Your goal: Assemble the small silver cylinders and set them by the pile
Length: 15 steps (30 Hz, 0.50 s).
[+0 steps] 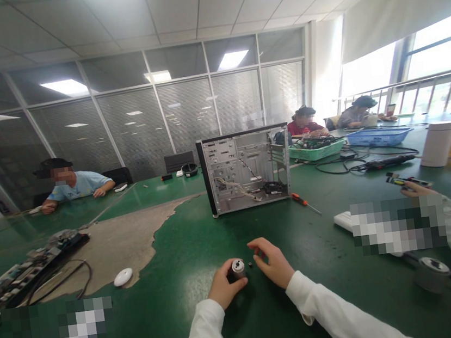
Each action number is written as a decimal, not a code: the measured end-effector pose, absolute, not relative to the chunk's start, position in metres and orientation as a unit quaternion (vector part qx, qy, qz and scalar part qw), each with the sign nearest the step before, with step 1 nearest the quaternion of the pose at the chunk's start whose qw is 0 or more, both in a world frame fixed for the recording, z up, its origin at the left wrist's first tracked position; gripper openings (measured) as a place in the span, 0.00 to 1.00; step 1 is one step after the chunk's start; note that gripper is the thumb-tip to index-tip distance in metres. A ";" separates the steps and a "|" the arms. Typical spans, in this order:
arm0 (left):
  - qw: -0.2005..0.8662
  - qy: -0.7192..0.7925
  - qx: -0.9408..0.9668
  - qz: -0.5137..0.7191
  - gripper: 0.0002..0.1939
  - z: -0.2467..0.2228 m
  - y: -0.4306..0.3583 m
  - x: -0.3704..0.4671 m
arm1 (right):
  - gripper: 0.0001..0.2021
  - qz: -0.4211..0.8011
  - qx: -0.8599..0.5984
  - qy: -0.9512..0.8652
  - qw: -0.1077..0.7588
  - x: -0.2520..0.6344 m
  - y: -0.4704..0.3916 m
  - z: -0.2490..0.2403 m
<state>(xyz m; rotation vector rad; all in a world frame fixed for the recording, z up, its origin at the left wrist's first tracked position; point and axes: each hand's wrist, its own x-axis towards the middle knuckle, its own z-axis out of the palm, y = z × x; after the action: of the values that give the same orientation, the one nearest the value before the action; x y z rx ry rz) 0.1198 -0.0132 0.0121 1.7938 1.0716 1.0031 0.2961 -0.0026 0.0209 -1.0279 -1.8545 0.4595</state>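
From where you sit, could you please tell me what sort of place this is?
Probably a shared electronics workroom: an open computer case and an orange-handled screwdriver sit on a green table, with people around it.

Worn on the person's head, the camera is looking from above the near side of the green table (176,268), facing forward and tilting down. The left hand (222,287) and right hand (276,265) are showing close by, low in the middle. Beyond the table's far edge, a glass partition (187,108) is standing well back, with the ceiling (173,8) filling the top.
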 end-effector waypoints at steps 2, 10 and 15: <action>0.398 0.419 0.712 0.399 0.21 0.011 -0.012 0.120 | 0.18 0.207 -0.393 -0.770 0.459 0.287 -0.014 0.025; 0.374 0.422 0.722 0.402 0.22 0.010 -0.010 0.120 | 0.21 0.229 -0.361 -0.795 0.431 0.272 -0.026 0.024; 0.362 0.416 0.735 0.395 0.20 0.014 -0.012 0.120 | 0.19 0.240 -0.377 -0.784 0.430 0.270 -0.025 0.021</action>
<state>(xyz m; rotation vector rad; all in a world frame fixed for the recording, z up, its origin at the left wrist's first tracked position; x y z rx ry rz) 0.1203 -0.0125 0.0142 1.8932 1.0716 1.0178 0.2705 -0.0252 0.0208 -0.9403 -1.9566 0.5994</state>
